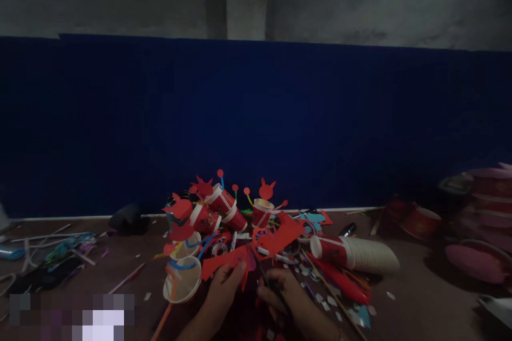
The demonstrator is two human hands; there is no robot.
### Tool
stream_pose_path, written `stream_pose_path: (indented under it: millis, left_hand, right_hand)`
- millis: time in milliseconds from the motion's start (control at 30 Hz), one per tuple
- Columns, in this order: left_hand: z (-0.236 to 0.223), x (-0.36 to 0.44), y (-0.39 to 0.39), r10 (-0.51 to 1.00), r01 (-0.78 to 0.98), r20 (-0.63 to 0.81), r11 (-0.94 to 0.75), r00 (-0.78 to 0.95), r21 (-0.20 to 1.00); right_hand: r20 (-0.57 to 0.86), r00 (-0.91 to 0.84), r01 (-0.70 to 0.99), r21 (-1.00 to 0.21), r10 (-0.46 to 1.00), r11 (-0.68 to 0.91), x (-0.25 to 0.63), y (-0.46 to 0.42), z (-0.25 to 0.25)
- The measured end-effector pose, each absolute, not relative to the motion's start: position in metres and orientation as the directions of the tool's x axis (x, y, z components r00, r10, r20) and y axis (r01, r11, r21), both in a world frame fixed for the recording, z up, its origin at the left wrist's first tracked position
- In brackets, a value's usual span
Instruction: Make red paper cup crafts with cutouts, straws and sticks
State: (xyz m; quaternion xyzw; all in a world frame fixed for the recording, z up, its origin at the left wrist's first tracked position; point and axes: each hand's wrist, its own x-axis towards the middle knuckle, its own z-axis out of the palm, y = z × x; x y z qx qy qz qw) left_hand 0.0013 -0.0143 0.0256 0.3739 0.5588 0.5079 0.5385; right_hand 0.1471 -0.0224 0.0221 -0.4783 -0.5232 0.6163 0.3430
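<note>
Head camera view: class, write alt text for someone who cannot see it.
The left hand holds red paper, the right hand dark scissors, above a brown table cluttered with decorated red cups, a cup stack and scraps.

Left of the left hand (224,290), part of the table (132,282) is masked by coarse pixel blocks. Both forearms are cut off by the bottom edge, as is the orange straw (162,321) beside the left one. Part of the red paper (219,262) is covered by the left fingers. The handles of the scissors (261,267) are partly hidden in the right hand (287,298), and their blades are blurred. Well right of the hands, the stacked tubs (491,192) are blurred and cut off by the right edge. Beyond the left hand, the dark bundle (128,219) is too dim to be identified.
</note>
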Motion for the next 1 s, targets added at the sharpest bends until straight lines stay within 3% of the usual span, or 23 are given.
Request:
stream_pose_path:
  millis: [233,400,567,667,833,900,1000]
  left_hand:
    - [0.022,-0.001,-0.014,0.958,-0.191,-0.238,0.206,-0.162,0.960]
    - [0.022,-0.002,-0.014,0.952,-0.277,-0.242,0.185,-0.187,0.943]
    - [0.017,-0.005,-0.012,0.967,-0.373,-0.211,0.145,-0.143,0.917]
    - [0.015,-0.003,-0.012,0.981,-0.358,-0.180,0.143,-0.073,0.923]
    - [0.016,0.004,-0.018,0.955,-0.240,-0.072,0.145,0.288,0.960]
    - [0.017,0.003,-0.020,0.954,-0.269,-0.074,0.156,0.291,0.951]
    - [0.015,0.000,-0.019,0.976,-0.345,-0.084,0.151,0.201,0.926]
  right_hand:
    - [-0.242,-0.270,0.111,-0.969,0.932,-0.220,0.150,-0.025,0.022]
    - [-0.231,-0.382,0.169,-0.969,0.895,-0.178,0.158,-0.018,0.022]
    - [-0.227,-0.356,0.204,-0.966,0.906,-0.162,0.160,-0.015,0.027]
    - [-0.179,-0.279,0.097,-0.983,0.943,-0.158,0.158,-0.017,0.032]
    - [-0.165,-0.240,-0.007,-0.985,0.957,-0.172,0.154,-0.020,0.033]
    - [-0.168,-0.231,-0.025,-0.984,0.958,-0.178,0.153,-0.018,0.031]
    - [-0.134,-0.085,-0.202,-0.968,0.987,-0.148,0.152,-0.015,0.028]
